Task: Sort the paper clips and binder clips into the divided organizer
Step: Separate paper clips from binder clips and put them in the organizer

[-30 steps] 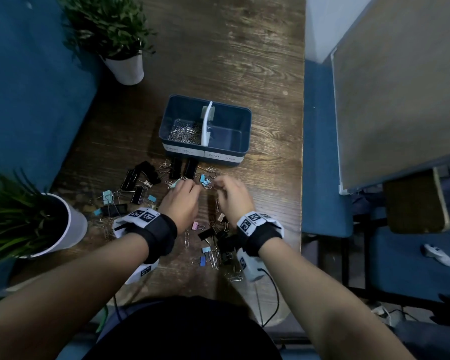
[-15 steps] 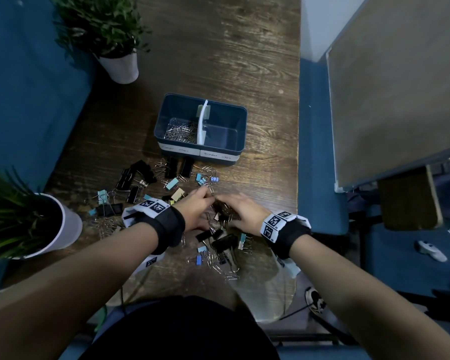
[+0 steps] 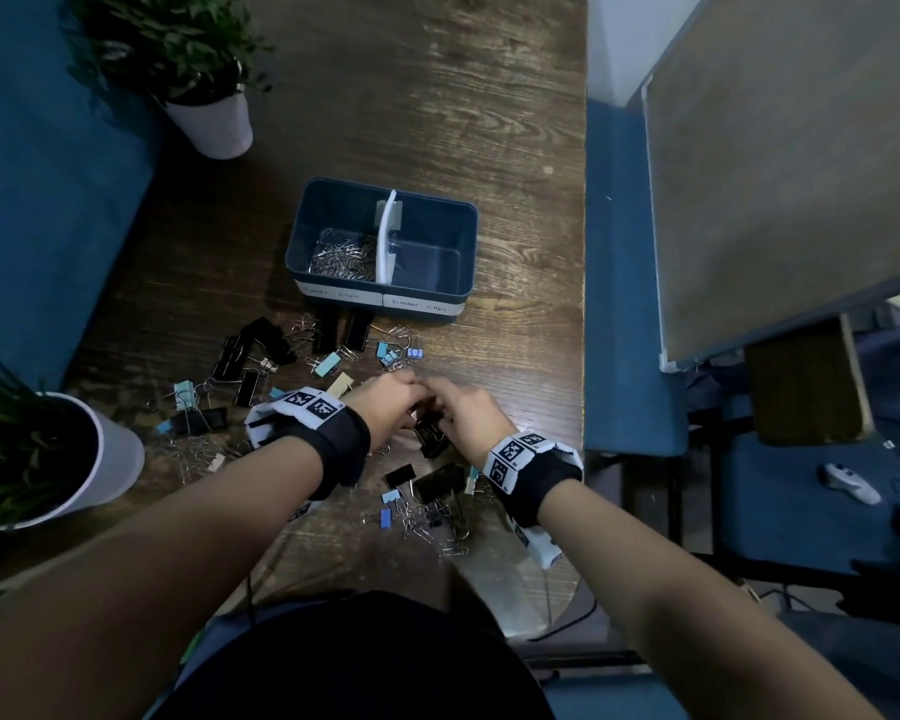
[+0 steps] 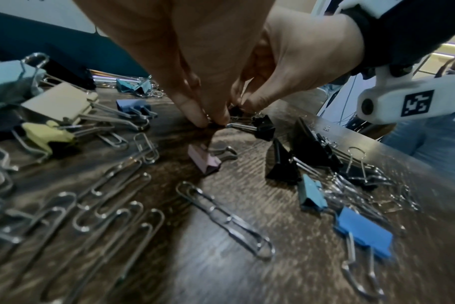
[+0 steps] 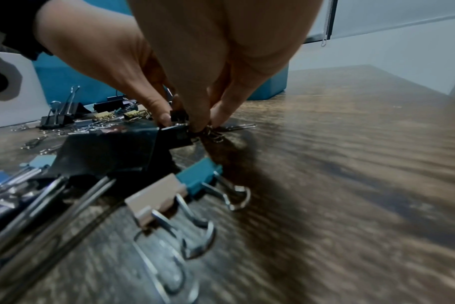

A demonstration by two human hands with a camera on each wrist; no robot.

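The dark blue organizer (image 3: 427, 304) stands mid-table with a white divider (image 3: 387, 236). Silver paper clips (image 3: 341, 259) lie in its left compartment; the right one looks bare. Binder clips (image 3: 250, 387) and paper clips (image 4: 112, 197) are scattered on the wood in front of it. My left hand (image 3: 391, 402) and right hand (image 3: 463, 407) meet fingertip to fingertip over the pile. In the wrist views the left hand (image 4: 210, 121) and right hand (image 5: 203, 125) both pinch a tangle of a small black binder clip (image 5: 179, 116) and paper clips (image 5: 213, 131) on the table.
A potted plant (image 3: 214, 122) stands at the back left and another pot (image 3: 100, 459) at the near left. The table's right edge (image 3: 583, 356) borders a blue chair (image 3: 630, 304) and a leaning board (image 3: 775, 174). Larger black binder clips (image 3: 432, 439) lie just below my hands.
Both hands have drawn back from just in front of the organizer to the middle of the pile. Their fingertips have come together on the tangle.
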